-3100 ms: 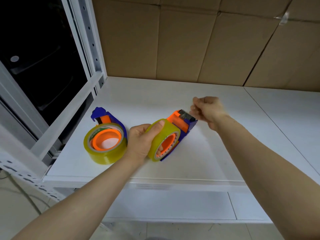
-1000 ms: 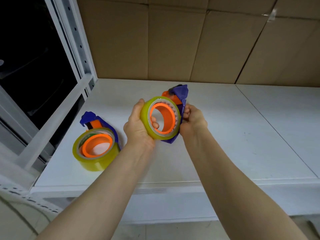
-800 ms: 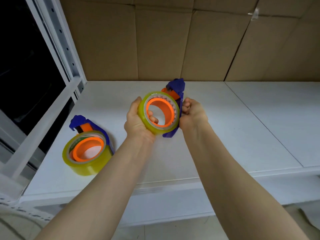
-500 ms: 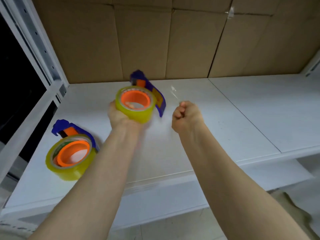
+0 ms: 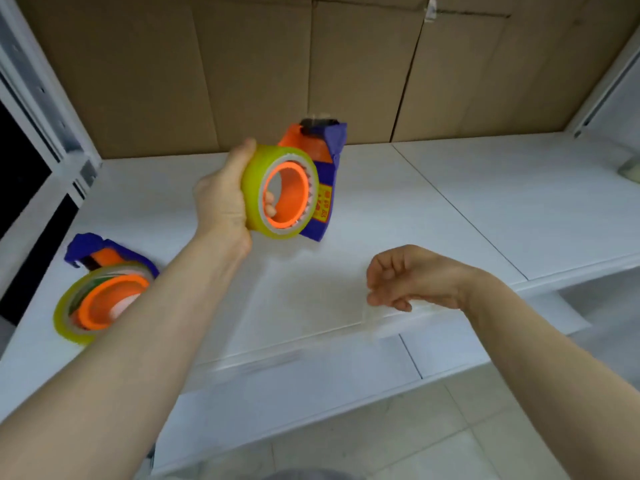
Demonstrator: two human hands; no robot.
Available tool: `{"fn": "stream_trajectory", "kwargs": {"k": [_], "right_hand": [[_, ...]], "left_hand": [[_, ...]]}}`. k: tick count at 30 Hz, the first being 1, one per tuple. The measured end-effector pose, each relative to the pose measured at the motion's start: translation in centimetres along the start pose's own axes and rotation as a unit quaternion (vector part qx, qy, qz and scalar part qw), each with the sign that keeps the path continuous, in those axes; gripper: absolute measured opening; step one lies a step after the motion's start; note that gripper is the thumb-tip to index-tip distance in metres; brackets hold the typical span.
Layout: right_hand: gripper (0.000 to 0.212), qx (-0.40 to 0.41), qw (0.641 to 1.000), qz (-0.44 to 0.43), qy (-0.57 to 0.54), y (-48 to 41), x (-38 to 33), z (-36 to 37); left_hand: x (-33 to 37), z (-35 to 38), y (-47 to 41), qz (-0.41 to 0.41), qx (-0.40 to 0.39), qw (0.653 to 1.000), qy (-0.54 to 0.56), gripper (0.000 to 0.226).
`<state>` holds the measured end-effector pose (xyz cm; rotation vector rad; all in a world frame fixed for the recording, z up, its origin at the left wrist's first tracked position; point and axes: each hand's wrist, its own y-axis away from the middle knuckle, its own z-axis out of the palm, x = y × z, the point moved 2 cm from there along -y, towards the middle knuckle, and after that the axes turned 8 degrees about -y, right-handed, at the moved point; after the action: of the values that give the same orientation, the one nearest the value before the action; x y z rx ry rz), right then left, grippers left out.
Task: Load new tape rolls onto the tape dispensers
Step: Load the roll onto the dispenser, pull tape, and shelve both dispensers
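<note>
My left hand (image 5: pixel 221 206) grips a yellowish tape roll (image 5: pixel 254 188) mounted on the orange hub of a blue and orange tape dispenser (image 5: pixel 323 161), held up above the white shelf (image 5: pixel 450 202) with the cutter end pointing up. My right hand (image 5: pixel 412 282) is lower and to the right, fingers pinched on a faint strip of clear tape (image 5: pixel 372 311) that seems to stretch back toward the dispenser. A second blue dispenser (image 5: pixel 86 247) with its own yellowish roll (image 5: pixel 65 317) lies flat on the shelf at the left.
Cardboard sheets (image 5: pixel 242 64) line the back of the shelf. White metal uprights (image 5: pixel 41 98) stand at the left, with a dark opening behind them. A pale object (image 5: pixel 632 168) sits at the far right edge. The tiled floor shows below the shelf front.
My left hand has turned the dispenser so the roll's open side faces me and the cutter points up. My right hand has dropped away toward the shelf front, drawing clear tape with it.
</note>
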<state>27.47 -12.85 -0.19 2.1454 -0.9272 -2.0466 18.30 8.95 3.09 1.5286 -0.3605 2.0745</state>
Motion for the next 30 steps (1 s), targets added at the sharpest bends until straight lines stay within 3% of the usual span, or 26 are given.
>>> {"fn": "stream_trajectory", "kwargs": {"k": [3, 12, 16, 19, 21, 23, 25, 28, 30], "right_hand": [[0.022, -0.049, 0.99, 0.023, 0.131, 0.6, 0.8, 1.3], [0.028, -0.002, 0.916, -0.051, 0.399, -1.1, 1.4, 3.0], [0.053, 0.047, 0.848, -0.035, 0.527, -1.0, 0.8, 3.4], [0.079, 0.129, 0.795, -0.035, 0.592, -0.9, 0.2, 2.8], [0.07, 0.143, 0.815, -0.043, 0.559, -0.7, 0.4, 2.4], [0.046, 0.106, 0.856, -0.074, 0.5, -0.5, 1.0, 2.8], [0.03, 0.059, 0.874, -0.105, 0.471, -0.5, 1.7, 3.4], [0.021, -0.003, 0.899, -0.076, 0.432, -0.7, 2.4, 3.1], [0.02, 0.001, 0.927, -0.053, 0.37, -0.7, 1.7, 1.9]], "left_hand": [[-0.2, 1.6, 1.1, 0.001, -0.023, 0.999, -0.032, 0.037], [-0.8, 2.6, 2.5, -0.012, -0.052, 0.997, -0.063, 0.031], [-0.9, 2.4, 3.1, -0.011, -0.044, 0.996, -0.078, 0.026], [-1.0, 2.1, 3.5, -0.009, -0.037, 0.995, -0.088, 0.026], [-1.0, 1.9, 3.7, -0.011, -0.038, 0.996, -0.086, 0.028], [-1.0, 1.5, 3.8, 0.0, -0.036, 0.995, -0.098, 0.032], [-1.1, 1.2, 3.7, 0.015, -0.034, 0.994, -0.104, 0.035], [-1.3, 0.8, 3.8, 0.039, -0.029, 0.994, -0.095, 0.034], [-1.6, 0.5, 3.7, 0.063, -0.037, 0.993, -0.092, 0.032]]}}
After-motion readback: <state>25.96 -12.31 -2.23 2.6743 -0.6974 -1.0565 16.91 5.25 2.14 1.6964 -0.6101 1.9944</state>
